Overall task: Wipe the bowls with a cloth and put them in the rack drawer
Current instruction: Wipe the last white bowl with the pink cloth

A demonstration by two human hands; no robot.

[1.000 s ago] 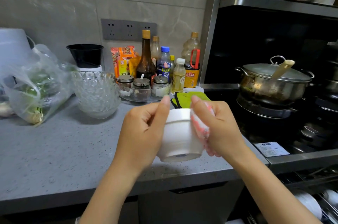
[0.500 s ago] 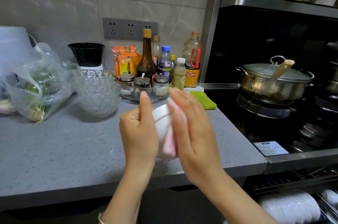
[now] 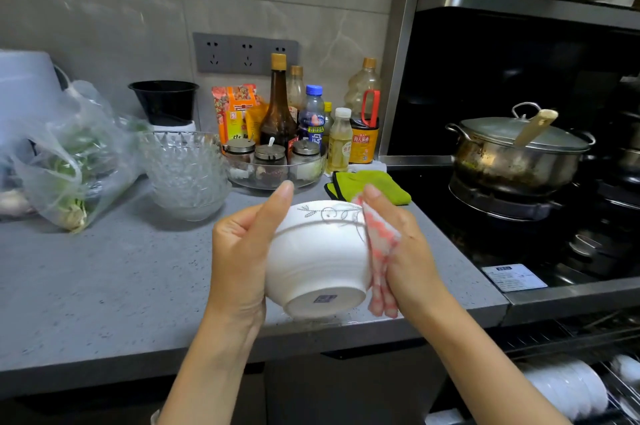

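While the wire rack drawer (image 3: 625, 398) waits below the grey speckled counter's (image 3: 104, 286) front right corner, the left hand (image 3: 239, 251) grips the white ceramic bowl (image 3: 318, 251), tipped sideways above the front edge. The right hand (image 3: 412, 251) presses a red-checked cloth (image 3: 381, 251) flat against its wall. Turning the bowl steadily should cover rim and base.

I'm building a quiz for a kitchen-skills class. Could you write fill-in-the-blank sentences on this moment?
The bowl in the left hand is ____ in colour.
The right hand presses a checked cloth against the ____.
The folded rag on the counter is ____.
Missing words: white; bowl; green.
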